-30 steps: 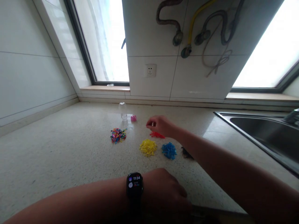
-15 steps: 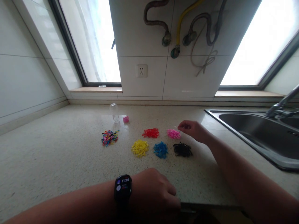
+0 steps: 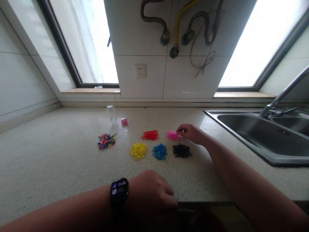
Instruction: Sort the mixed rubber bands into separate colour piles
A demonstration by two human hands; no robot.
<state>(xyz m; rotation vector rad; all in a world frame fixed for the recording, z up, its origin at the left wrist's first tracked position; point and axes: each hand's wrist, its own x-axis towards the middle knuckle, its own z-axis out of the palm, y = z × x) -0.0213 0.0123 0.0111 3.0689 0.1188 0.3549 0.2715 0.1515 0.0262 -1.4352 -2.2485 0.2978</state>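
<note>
My right hand (image 3: 191,132) reaches over the counter with thumb and forefinger pinched at the right edge of a pile of pink rubber bands (image 3: 173,135). What is between the fingertips, if anything, is too small to make out. Just in front of that hand lies a black pile (image 3: 181,150). Left of these are a blue pile (image 3: 159,151), a red pile (image 3: 150,135) and a yellow pile (image 3: 138,151). Farther left sits a mixed-colour pile (image 3: 106,141). My left hand (image 3: 152,191), below a black watch (image 3: 119,190), rests curled at the counter's front edge, nothing showing in it.
A clear little bottle (image 3: 111,115) stands at the back left beside a pink cap (image 3: 124,121). To the right is a steel sink (image 3: 241,135) with a tap (image 3: 272,104). Hoses and a socket (image 3: 141,71) are on the tiled wall behind.
My right hand has come in against the pink pile; its fingertips were a little above and right of it. My left hand stays curled. The whole view has shifted slightly.
</note>
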